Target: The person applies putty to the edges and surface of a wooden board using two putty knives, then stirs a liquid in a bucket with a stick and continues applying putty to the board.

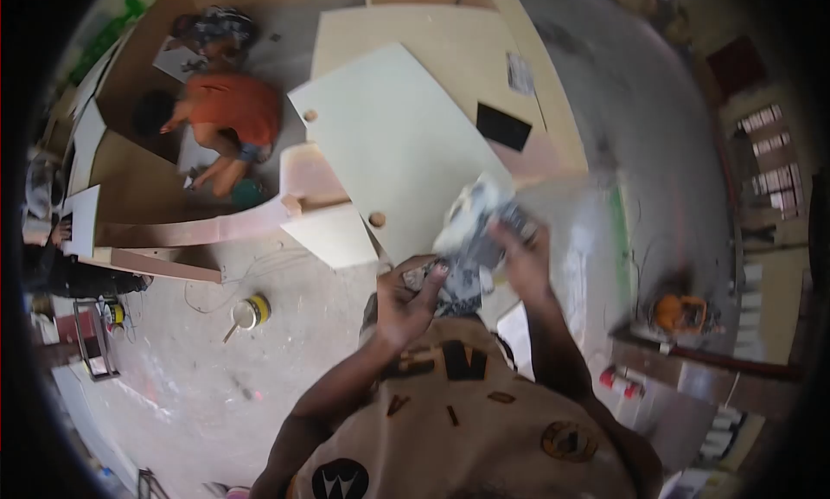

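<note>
My right hand (pixel 523 250) is closed round a crumpled white and grey rag (pixel 471 215), smeared by motion. The rag hangs over the near right corner of a large white board (pixel 402 136). Lower and to the left, my left hand (pixel 408 302) has its fingers curled, with the thumb pressed inward close to the rag's lower end. What lies in those left fingers, if anything, I cannot make out. The white board has two round holes along its left side and rests on a pale wooden top.
On that wooden top (pixel 372 32) lie a black rectangle (pixel 504 127) and a paper label (pixel 520 73). Two people crouch inside the curved enclosure, one in an orange shirt (pixel 235 110). A paint tin (pixel 251 312) with a stick stands on the floor, near loose cables. Another person's hand (pixel 62 231) shows far left.
</note>
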The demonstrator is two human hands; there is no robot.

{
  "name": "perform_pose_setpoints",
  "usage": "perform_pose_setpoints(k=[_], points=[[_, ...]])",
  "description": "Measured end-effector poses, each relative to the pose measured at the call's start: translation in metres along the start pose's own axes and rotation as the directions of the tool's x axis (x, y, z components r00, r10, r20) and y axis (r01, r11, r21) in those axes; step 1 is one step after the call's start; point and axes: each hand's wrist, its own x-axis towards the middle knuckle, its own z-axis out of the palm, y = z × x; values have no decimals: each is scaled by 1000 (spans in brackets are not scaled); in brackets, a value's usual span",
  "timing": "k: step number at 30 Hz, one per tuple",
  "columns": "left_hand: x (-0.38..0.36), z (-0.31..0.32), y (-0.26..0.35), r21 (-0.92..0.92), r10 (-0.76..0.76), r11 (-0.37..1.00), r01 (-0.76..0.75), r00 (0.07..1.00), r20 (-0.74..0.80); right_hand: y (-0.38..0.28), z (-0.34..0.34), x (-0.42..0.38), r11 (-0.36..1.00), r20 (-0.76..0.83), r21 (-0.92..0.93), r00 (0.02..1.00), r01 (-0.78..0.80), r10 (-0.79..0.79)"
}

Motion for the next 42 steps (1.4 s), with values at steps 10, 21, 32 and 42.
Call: perform_pose_setpoints(k=[10, 21, 32, 42], points=[[11, -56, 97, -479, -231, 849, 223, 972, 44, -85, -49, -91, 933, -379, 179, 897, 312, -227], [85, 94, 38, -524, -385, 775, 353, 922, 52, -68, -359, 50, 762, -408, 539, 903, 359, -137], [85, 240, -49, -412, -558, 759, 505, 830, -12, 220, -529, 133, 937, -743, 347, 600, -34, 297], [103, 298, -143, -245, -724, 599, 763, 646, 240, 233, -515, 133, 931, -680, 364, 681, -7, 271]])
